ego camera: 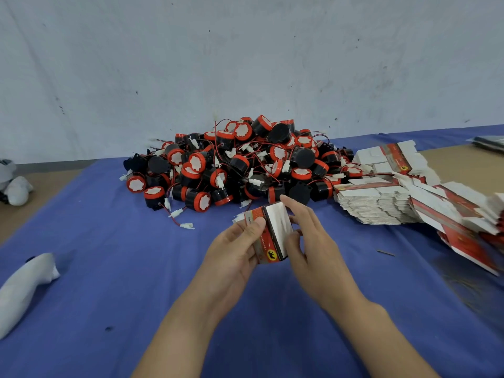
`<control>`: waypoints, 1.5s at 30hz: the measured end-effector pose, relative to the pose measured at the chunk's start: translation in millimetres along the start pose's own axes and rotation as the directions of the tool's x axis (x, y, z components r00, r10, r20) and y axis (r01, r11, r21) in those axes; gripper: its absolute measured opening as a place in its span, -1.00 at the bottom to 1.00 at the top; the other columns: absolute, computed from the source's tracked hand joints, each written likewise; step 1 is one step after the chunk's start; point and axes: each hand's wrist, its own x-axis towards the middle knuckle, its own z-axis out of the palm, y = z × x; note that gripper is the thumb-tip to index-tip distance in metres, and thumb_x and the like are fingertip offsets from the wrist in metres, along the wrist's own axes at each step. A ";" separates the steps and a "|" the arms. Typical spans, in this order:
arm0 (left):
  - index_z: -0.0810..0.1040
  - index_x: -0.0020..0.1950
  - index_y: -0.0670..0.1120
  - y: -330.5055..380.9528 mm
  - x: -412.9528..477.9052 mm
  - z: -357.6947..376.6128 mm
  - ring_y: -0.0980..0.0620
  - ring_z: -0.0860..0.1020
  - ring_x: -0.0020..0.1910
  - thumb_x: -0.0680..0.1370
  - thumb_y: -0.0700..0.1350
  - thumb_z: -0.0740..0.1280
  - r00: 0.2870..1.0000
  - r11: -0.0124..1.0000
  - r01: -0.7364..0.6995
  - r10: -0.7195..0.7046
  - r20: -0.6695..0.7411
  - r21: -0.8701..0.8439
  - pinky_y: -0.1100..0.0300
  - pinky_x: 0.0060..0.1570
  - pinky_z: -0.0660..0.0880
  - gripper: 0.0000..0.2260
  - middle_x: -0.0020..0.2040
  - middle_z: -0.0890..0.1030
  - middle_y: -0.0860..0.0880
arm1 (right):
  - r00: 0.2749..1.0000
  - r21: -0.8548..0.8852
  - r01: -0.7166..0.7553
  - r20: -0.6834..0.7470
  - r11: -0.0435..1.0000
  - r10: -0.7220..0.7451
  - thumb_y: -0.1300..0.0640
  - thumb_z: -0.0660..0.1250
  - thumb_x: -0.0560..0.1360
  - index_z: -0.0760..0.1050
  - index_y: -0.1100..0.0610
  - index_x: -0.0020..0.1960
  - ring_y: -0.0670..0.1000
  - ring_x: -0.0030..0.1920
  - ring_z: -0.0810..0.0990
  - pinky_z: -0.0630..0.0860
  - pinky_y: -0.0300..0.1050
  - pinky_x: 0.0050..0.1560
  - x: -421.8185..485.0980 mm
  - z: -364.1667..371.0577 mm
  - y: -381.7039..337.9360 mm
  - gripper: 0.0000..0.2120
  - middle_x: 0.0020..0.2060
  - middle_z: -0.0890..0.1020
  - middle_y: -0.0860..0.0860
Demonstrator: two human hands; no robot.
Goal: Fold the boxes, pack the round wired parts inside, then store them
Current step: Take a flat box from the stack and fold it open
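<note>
A small red, grey and white box [272,236] is held above the blue cloth [136,268] between both hands. My left hand [231,257] grips its left side, thumb on the red printed face. My right hand [308,236] holds the right side, with its fingers curled around the white panel. A big heap of round black parts [240,165] with red caps, red wires and white plugs lies just behind the box. Stacks of flat unfolded boxes [387,203] lie to the right.
A white cloth bundle [24,287] lies at the left on the blue cloth, another white bundle [16,186] at the far left edge. The grey wall stands close behind the heap. Bare brown table [463,165] shows at the right back.
</note>
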 end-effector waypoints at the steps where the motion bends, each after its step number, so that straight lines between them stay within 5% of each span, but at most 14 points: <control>1: 0.58 0.28 -0.15 -0.2 -0.5 0.6 -0.10 0.68 0.10 0.57 -0.05 0.32 1.000 1.000 -0.014 0.014 -0.019 0.026 0.12 -0.02 0.63 -0.68 0.13 0.69 -0.16 | 1.000 0.016 -0.013 0.019 1.000 0.012 0.21 0.12 0.67 0.12 -0.36 0.50 -0.28 0.31 0.44 0.62 -0.13 0.06 0.3 0.3 1.6 -0.41 0.41 0.32 -0.37; 3: 0.60 0.21 -0.03 -4.1 -0.4 0.1 -0.02 0.69 0.06 0.61 -0.06 0.33 0.993 0.975 -0.067 0.086 -0.077 0.214 0.11 -0.02 0.64 -0.80 0.06 0.72 -0.04 | 0.998 0.024 -0.037 0.046 0.999 0.036 0.28 0.14 0.65 0.15 -0.35 0.50 -0.22 0.28 0.48 0.62 -0.09 0.05 1.1 2.0 3.9 -0.37 0.38 0.34 -0.37; 5: 0.56 0.03 0.08 -8.2 -0.5 -1.8 0.16 0.64 -0.15 0.64 -0.09 0.32 0.958 0.817 -0.163 0.265 -0.109 0.553 0.19 -0.13 0.60 -0.93 -0.13 0.68 0.09 | 0.997 0.016 -0.061 0.051 0.998 0.060 0.32 0.12 0.65 0.19 -0.32 0.50 -0.21 0.26 0.48 0.57 -0.14 0.04 1.1 4.3 5.9 -0.37 0.37 0.35 -0.36; 8: 0.33 -0.11 0.13 -16.0 0.1 -8.5 0.16 0.46 -0.26 0.62 -0.20 0.25 0.896 0.292 -0.207 0.439 0.061 0.934 0.27 -0.32 0.39 -0.75 -0.22 0.54 0.18 | 0.995 0.044 -0.101 -0.018 0.994 0.102 0.26 0.09 0.68 0.28 -0.25 0.48 -0.34 0.27 0.43 0.46 -0.39 0.04 2.0 5.5 9.0 -0.48 0.26 0.40 -0.37; 11: 0.41 0.14 0.11 -23.1 -2.5 -15.2 0.00 0.49 -0.01 0.48 -0.32 0.20 0.917 -0.114 -0.184 0.337 0.212 0.976 0.23 -0.07 0.36 -0.63 0.01 0.56 0.12 | 0.982 0.097 -0.181 -0.039 0.979 0.185 -0.01 0.09 0.70 0.27 -0.22 0.52 -0.40 0.23 0.41 0.40 -0.47 0.10 4.0 7.3 12.3 -0.60 0.24 0.41 -0.43; 15: 0.44 0.25 0.07 -29.4 -5.9 -7.5 0.05 0.51 0.05 0.48 -0.25 0.20 0.922 -0.280 -0.254 0.219 0.319 0.926 0.25 0.17 0.19 -0.61 0.05 0.59 0.09 | 0.948 0.128 -0.308 0.125 0.943 0.293 -0.37 0.04 0.56 0.09 -0.21 0.61 -0.30 0.36 0.38 0.37 -0.24 0.36 4.8 13.2 14.8 -0.34 0.38 0.40 -0.36; 18: 0.46 0.30 0.02 -32.2 -4.1 -6.6 0.08 0.49 0.13 0.54 -0.21 0.19 0.901 -0.286 -0.306 0.222 0.374 0.908 0.27 0.27 0.19 -0.66 0.13 0.59 0.09 | 0.923 0.148 -0.341 0.239 0.928 0.301 -0.44 0.02 0.47 0.21 -0.62 0.29 -0.29 0.12 0.57 0.54 -0.31 0.08 3.8 13.7 14.5 -0.62 0.06 0.60 -0.39; 20: 0.49 0.31 0.01 -31.6 -5.3 -5.9 0.09 0.50 0.13 0.59 -0.17 0.18 0.877 -0.232 -0.361 0.246 0.413 0.903 0.24 0.30 0.29 -0.69 0.14 0.59 0.09 | 0.927 0.184 -0.332 0.245 0.925 0.284 -0.40 0.04 0.49 0.26 -0.71 0.06 -0.29 0.04 0.59 0.56 -0.34 -0.03 6.0 12.1 13.2 -0.80 0.02 0.60 -0.41; 26: 0.56 0.30 -0.03 -18.9 -9.9 -8.4 0.11 0.50 0.22 0.65 -0.10 0.14 0.764 -0.063 -0.430 0.505 0.400 0.901 0.17 0.23 0.44 -0.70 0.22 0.58 0.10 | 0.941 0.232 -0.319 0.192 0.919 0.278 -0.39 0.10 0.51 0.36 -0.49 0.28 -0.24 0.13 0.59 0.53 -0.34 0.08 13.1 2.9 16.7 -0.65 0.16 0.61 -0.26; 31: 0.52 0.17 0.12 -1.8 -9.6 -20.3 0.18 0.51 0.17 0.65 -0.03 0.16 0.682 0.252 -0.358 0.728 0.067 0.899 0.36 0.06 0.42 -0.81 0.11 0.54 0.25 | 0.886 0.193 -0.438 0.255 0.878 0.387 -0.26 0.11 0.63 0.30 -0.45 0.20 -0.37 0.08 0.52 0.47 -0.43 -0.04 14.3 -0.2 24.1 -0.84 0.15 0.53 -0.32; 34: 0.47 0.21 0.14 6.4 9.3 -46.1 0.27 0.49 0.12 0.64 -0.08 0.21 0.718 0.477 -0.168 0.659 -0.225 0.863 0.31 -0.01 0.45 -0.82 0.16 0.54 0.21 | 0.851 0.218 -0.506 0.287 0.835 0.440 -0.18 0.17 0.64 0.36 -0.31 0.26 -0.29 0.09 0.55 0.49 -0.36 -0.02 18.1 -4.5 26.6 -0.81 0.14 0.55 -0.29; 37: 0.42 0.34 -0.02 14.1 40.5 -77.9 0.08 0.53 0.08 0.63 -0.15 0.26 0.728 0.629 -0.013 0.539 -0.424 0.777 0.30 -0.11 0.41 -0.73 0.19 0.53 0.03 | 0.826 0.268 -0.545 0.334 0.795 0.454 -0.27 0.21 0.59 0.37 -0.26 0.32 -0.38 0.02 0.54 0.46 -0.44 -0.15 21.0 -10.3 25.8 -0.68 0.19 0.53 -0.29; 41: 0.38 0.31 -0.12 16.6 84.3 -100.2 -0.26 0.55 0.09 0.63 -0.05 0.30 0.797 0.468 0.157 0.460 -0.392 0.870 -0.10 -0.01 0.51 -0.70 0.06 0.51 -0.06 | 0.847 0.339 -0.526 0.288 0.780 0.446 -0.55 0.09 0.37 0.18 -0.16 0.59 -0.15 0.35 0.43 0.39 -0.12 0.34 26.7 -20.3 26.2 -0.11 0.38 0.38 -0.29; 45: 0.29 0.42 -0.17 16.4 117.3 -114.2 -0.28 0.39 0.30 0.65 0.11 0.22 0.843 0.179 0.374 0.344 -0.414 0.910 -0.17 0.25 0.41 -0.53 0.30 0.45 -0.27 | 0.868 0.400 -0.491 0.151 0.774 0.472 -0.42 0.08 0.53 0.20 -0.16 0.58 -0.06 0.38 0.45 0.41 0.02 0.39 34.0 -30.1 31.1 -0.32 0.31 0.42 -0.28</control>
